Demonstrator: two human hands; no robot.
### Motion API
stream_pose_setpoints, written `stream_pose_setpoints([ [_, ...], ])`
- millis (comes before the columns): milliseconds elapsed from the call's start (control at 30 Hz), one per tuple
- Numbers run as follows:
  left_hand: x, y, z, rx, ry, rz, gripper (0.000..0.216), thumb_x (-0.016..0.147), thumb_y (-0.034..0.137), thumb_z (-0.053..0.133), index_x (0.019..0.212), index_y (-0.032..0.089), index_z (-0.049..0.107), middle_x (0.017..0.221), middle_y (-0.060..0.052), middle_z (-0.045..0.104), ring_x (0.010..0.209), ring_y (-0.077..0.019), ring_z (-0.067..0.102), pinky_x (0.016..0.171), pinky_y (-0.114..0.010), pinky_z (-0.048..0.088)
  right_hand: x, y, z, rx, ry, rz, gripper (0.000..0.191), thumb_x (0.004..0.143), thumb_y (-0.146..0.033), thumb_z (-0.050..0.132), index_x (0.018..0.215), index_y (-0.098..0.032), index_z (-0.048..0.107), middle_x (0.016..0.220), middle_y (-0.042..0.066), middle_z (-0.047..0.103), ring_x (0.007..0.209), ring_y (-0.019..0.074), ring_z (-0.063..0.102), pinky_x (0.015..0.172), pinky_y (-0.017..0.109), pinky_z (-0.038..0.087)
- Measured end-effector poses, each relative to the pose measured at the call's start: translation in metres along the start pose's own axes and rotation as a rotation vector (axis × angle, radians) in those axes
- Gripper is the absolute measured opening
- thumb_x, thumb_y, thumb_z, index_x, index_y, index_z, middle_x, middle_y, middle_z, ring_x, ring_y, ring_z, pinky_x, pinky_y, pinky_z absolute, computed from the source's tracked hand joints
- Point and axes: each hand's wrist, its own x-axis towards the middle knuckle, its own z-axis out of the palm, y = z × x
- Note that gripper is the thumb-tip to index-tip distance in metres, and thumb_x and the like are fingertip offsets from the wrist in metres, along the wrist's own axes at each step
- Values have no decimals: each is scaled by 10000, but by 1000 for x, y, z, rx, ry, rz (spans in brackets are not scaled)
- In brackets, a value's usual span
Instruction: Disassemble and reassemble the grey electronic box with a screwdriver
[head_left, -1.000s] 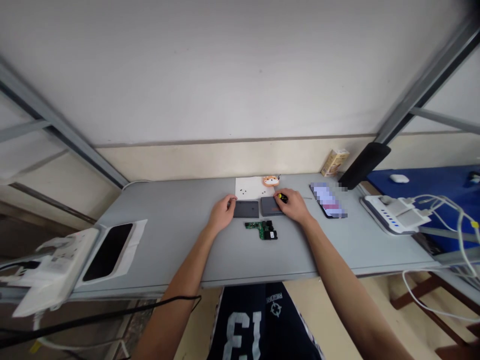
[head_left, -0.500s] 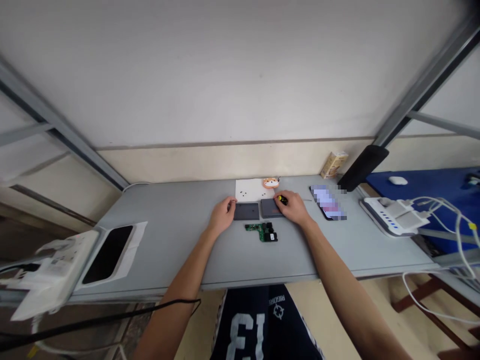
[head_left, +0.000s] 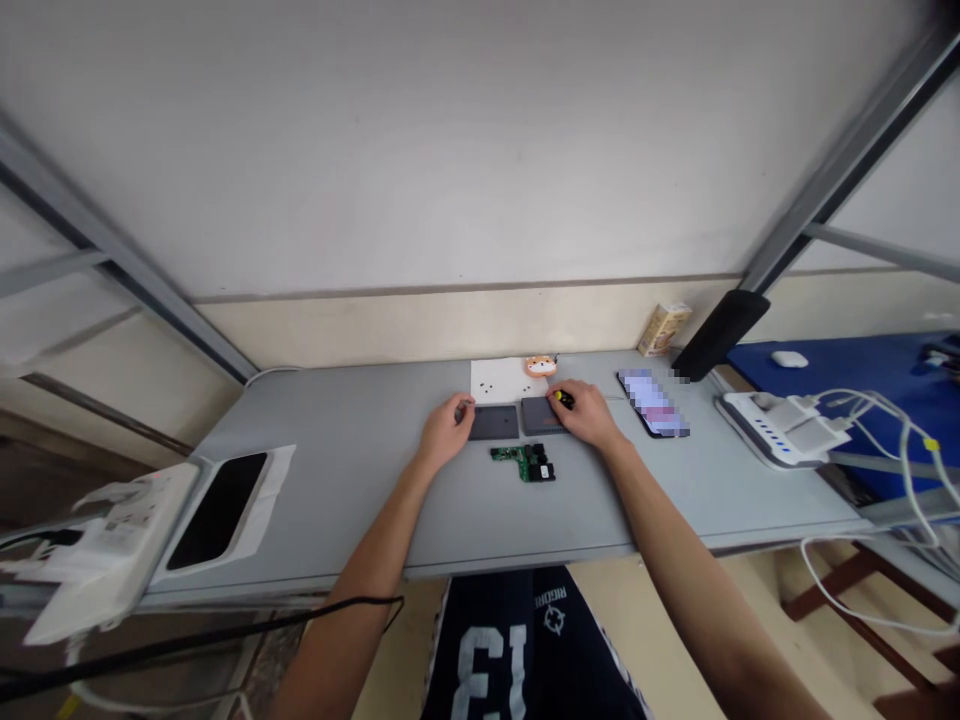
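My right hand (head_left: 589, 415) is closed around a screwdriver (head_left: 565, 399) with a yellow and black handle; its thin shaft points out to the right. The fingertips of that hand rest at a dark grey plastic case half (head_left: 540, 416). Just left of it lies a flat dark panel (head_left: 495, 423). At the panel's left edge my left hand (head_left: 444, 428) has its fingers pinched together, and what they hold, if anything, is too small to make out. A green circuit board (head_left: 525, 462) with black connectors lies in front of both parts. Behind them, several tiny dark screws (head_left: 486, 387) sit on a white sheet (head_left: 499, 371).
An orange and white animal-faced item (head_left: 541, 366) sits on the sheet. Rightward are a lit phone (head_left: 652, 403), a small box (head_left: 664, 330), a black cylinder (head_left: 721, 335) and a power strip (head_left: 776, 430) with cables. A dark phone (head_left: 217, 510) and another power strip (head_left: 142, 530) lie left.
The view has shifted very slightly. Both hands and the parts on the table stay in almost the same place.
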Motion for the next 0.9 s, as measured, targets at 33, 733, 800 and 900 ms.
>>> stream_pose_setpoints([
  [33, 0, 0, 0, 1, 2, -2, 227, 991, 316, 489, 1107, 226, 663, 822, 8, 690, 639, -133, 583, 640, -253, 418, 0, 0, 0, -4, -2, 0, 176, 938, -282, 574, 992, -249, 739, 996, 48, 769, 948, 245, 673, 882, 374, 445],
  [733, 3, -9, 5, 7, 134, -43, 197, 962, 130, 461, 1021, 201, 636, 935, -46, 723, 808, -166, 659, 772, -277, 489, -88, -62, -12, -30, -142, -195, 320, 944, -481, 639, 1194, -287, 686, 1324, 86, 662, 1247, 283, 615, 952, 431, 478],
  [800, 3, -8, 4, 31, 156, -59, 186, 932, 102, 488, 976, 197, 641, 943, -51, 725, 835, -177, 662, 815, -302, 488, -89, -60, -12, -30, -204, -195, 412, 913, -526, 671, 1252, -293, 659, 1347, 86, 654, 1256, 294, 614, 981, 458, 483],
  [900, 2, -4, 1, 84, 181, -89, 176, 889, 81, 539, 925, 198, 666, 960, -56, 729, 891, -208, 664, 904, -368, 455, -91, -60, -16, -5, -262, -177, 477, 891, -515, 704, 1311, -307, 617, 1386, 77, 641, 1261, 300, 617, 1022, 490, 484],
])
